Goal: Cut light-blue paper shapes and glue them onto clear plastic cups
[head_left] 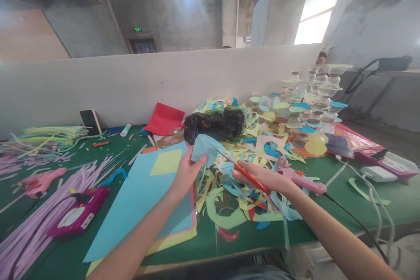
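My left hand (192,167) pinches a piece of light blue paper (203,146) between thumb and fingers. In my right hand (251,176) is a pair of scissors (247,175) with orange-red handles. Their blades reach left to the edge of the blue paper; whether they are open or closed is hard to see. Below both hands lies a heap of cut paper scraps (226,205) in yellow, green, blue and red. Left of my left hand rests a stack of coloured sheets (131,210), light blue on top, bearing a small yellow piece (166,162).
A pink glue gun (305,181) lies right of my right hand, its cord trailing off the edge. Behind the scraps are a black plastic bag (215,124) and stacked clear cups (323,92). Purple strips (62,201), a magenta power strip (78,212) and another glue gun (42,182) fill the left.
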A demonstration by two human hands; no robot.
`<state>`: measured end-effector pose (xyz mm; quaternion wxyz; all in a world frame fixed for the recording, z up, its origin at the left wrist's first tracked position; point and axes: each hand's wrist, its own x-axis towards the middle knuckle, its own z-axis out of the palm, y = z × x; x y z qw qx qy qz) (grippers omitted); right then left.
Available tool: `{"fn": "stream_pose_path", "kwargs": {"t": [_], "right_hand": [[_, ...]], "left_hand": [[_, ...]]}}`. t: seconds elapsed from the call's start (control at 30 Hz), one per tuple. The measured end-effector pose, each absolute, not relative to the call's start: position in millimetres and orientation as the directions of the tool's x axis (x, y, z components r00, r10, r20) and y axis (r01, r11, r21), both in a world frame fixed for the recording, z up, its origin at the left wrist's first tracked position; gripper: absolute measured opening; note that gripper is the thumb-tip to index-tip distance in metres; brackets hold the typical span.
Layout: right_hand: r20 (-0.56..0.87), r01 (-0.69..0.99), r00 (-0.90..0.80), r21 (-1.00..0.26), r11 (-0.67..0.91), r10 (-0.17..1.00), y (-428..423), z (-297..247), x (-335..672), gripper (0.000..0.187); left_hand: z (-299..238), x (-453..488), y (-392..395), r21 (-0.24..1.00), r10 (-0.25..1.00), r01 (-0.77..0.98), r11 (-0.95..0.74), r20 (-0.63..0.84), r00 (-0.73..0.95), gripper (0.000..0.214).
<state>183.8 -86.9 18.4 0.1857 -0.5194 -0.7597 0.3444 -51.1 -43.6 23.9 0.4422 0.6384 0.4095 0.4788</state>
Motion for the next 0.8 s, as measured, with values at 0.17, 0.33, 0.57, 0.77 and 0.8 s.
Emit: {"fn": "stream_pose_path", "kwargs": {"t": [0.17,0.33,0.57,0.77,0.8], "right_hand": [[-0.069,0.639,-0.353,-0.746,0.187,0.933,-86,21,181,0.052],[-0.110,0.602,-0.288,-0.793,0.090,0.951,-87,20,176,0.058],[-0.159,0.578,-0.218,-0.816,-0.004,0.963,-88,21,172,0.060],[-0.122,0.561,-0.224,-0.827,0.025,0.967,-87,19,172,0.058],[-0.104,0.560,-0.230,-0.827,0.044,0.968,-87,19,172,0.057]], "left_hand": [[25,-52,-43,0.931,0.934,0.158,-0.329,0.296,0.202,0.043],[24,-53,-43,0.955,0.956,0.136,-0.264,0.240,0.171,0.045],[24,-46,-46,0.985,0.966,-0.143,-0.099,0.130,0.224,0.053],[21,-43,-46,0.964,0.963,-0.256,-0.074,0.136,0.232,0.044],[20,-43,-45,0.964,0.966,-0.251,-0.084,0.141,0.218,0.042]]}}
